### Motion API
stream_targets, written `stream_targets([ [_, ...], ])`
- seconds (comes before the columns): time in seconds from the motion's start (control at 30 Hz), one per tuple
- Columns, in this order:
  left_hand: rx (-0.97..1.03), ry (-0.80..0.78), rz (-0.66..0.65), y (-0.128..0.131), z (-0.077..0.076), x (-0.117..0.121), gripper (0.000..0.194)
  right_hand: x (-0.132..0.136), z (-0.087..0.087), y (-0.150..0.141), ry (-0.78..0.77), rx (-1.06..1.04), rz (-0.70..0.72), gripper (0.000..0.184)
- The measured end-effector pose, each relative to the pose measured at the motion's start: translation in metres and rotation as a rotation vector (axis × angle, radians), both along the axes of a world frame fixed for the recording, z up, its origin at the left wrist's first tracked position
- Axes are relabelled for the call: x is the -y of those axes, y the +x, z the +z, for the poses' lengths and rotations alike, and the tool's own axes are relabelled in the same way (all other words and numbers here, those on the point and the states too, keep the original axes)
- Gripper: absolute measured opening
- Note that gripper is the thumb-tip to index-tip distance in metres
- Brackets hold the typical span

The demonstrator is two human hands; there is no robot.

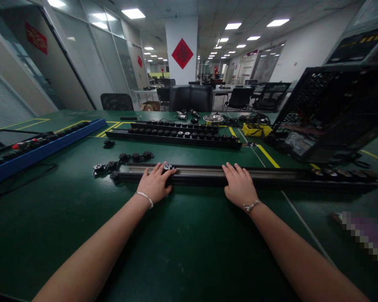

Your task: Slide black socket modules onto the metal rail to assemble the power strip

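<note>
A long black channel-shaped rail lies across the green table before me. My left hand grips its left part, fingers over the top and thumb at the near side. Beside the left index finger, a small black socket-like module with a pale top sits in the channel; whether the finger presses it I cannot tell. Farther right, my right hand holds the same rail, fingers laid over it and thumb on the near wall. Several similar modules fill the rail's right end. Loose modules lie around its left end.
Behind lie two more black rails filled with modules. A blue rail stands at left. A metal bowl, yellow container and black open-sided case are toward the back and right. A pixelated flat object lies at right.
</note>
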State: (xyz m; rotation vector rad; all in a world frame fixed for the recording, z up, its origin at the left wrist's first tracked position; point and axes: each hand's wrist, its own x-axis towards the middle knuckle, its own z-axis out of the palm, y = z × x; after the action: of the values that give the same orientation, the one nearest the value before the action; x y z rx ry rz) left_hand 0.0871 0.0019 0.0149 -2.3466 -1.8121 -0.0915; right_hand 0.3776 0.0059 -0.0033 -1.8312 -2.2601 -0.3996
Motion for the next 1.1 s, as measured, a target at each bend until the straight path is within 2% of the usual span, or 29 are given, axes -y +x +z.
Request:
stream_targets([
  [0.3, -0.018, -0.012, 0.021, -0.021, 0.003, -0.001, 0.055, 0.001, 0.001, -0.001, -0.003, -0.01, 0.003, 0.064],
  [0.57, -0.013, -0.036, 0.091, -0.044, 0.004, 0.0, 0.054, 0.0, 0.0, -0.001, 0.006, -0.008, -0.001, 0.063],
  [0.97, 0.015, 0.001, 0.1, -0.055, -0.002, -0.002, 0.053, 0.0, -0.003, 0.001, 0.072, -0.063, 0.038, 0.064],
  [1.1, 0.026, 0.008, 0.104, -0.056, -0.004, -0.003, 0.052, -0.001, -0.004, 0.004, 0.081, -0.074, 0.068, 0.045],
])
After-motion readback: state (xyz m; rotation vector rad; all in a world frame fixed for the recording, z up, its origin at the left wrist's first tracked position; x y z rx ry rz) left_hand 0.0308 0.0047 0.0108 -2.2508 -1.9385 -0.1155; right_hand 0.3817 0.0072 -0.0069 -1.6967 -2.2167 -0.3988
